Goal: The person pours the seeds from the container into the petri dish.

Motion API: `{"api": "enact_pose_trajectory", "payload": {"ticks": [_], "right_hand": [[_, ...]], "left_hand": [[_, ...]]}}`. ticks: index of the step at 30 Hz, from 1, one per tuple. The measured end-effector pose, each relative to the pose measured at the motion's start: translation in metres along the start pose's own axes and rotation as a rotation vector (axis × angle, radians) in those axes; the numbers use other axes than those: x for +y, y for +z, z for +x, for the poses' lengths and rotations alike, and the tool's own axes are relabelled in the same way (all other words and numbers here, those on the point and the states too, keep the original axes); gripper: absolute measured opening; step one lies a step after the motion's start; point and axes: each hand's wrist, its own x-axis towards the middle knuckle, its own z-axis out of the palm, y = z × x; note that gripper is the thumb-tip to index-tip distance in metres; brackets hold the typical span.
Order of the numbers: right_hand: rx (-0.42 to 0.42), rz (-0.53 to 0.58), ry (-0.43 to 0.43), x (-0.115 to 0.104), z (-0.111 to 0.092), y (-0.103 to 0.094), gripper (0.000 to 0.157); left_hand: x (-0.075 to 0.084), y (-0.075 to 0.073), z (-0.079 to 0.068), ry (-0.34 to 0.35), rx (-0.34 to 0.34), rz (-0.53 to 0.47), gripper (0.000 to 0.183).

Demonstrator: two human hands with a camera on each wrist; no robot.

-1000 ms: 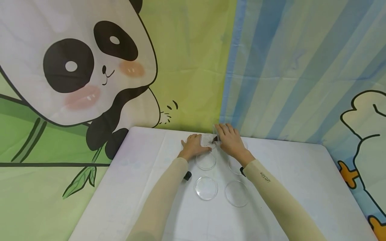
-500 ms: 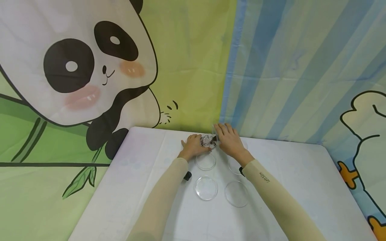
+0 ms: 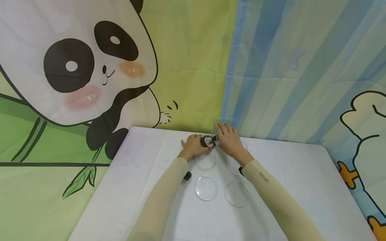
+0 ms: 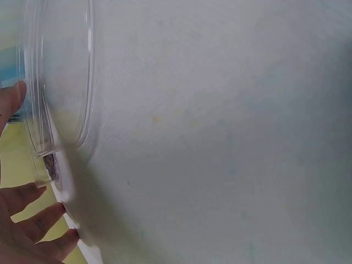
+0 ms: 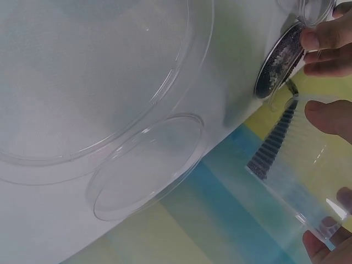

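At the table's far edge my left hand (image 3: 193,146) grips a clear petri dish (image 3: 208,146) by its rim, thumb on the near side and fingers beyond. Dark grains with a white patch in the middle cover its bottom. Beside it my right hand (image 3: 231,142) holds a clear plastic container (image 5: 313,159), tipped toward the dish. Dark grains (image 5: 272,143) lie along the container's lower side and run to its mouth, right at the dish rim. In the left wrist view my thumb and a fingertip are at clear rims (image 4: 41,146).
Nearer on the white table (image 3: 280,187) lie more clear petri dishes: one (image 3: 206,162) just below my left hand, one (image 3: 206,188) at front left, one (image 3: 236,194) at front right. Two others are partly hidden by my right hand and wrist. A printed cloth backdrop (image 3: 193,67) rises behind the table.
The petri dish went from a few dark specks to speckled grains across its bottom, and now shows dark grains around a white patch. Both hands have stayed nearly in place.
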Motion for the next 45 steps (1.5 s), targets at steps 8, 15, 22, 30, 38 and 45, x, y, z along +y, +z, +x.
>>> {"api": "enact_pose_trajectory", "payload": {"ticks": [8, 15, 22, 30, 38, 45], "right_hand": [[-0.027, 0.122, 0.096, 0.004, -0.001, 0.002, 0.095], [0.051, 0.306, 0.201, 0.009, -0.004, 0.008, 0.099], [0.116, 0.539, 0.332, 0.015, -0.009, 0.012, 0.095], [0.184, 0.741, 0.462, 0.019, -0.024, 0.011, 0.095], [0.167, 0.902, 0.599, 0.026, -0.040, 0.006, 0.098], [0.124, 1.083, 0.712, 0.034, -0.059, 0.004, 0.101]], "left_hand": [[0.001, 0.001, 0.000, -0.005, -0.003, 0.017, 0.093], [0.001, 0.000, 0.000, -0.008, 0.002, 0.019, 0.094], [0.000, 0.003, 0.003, -0.011, -0.001, 0.041, 0.097], [0.002, 0.002, 0.001, -0.024, 0.001, 0.044, 0.093], [0.002, 0.001, -0.002, -0.019, 0.014, 0.027, 0.091], [0.001, 0.002, -0.001, -0.006, 0.017, 0.003, 0.090]]}}
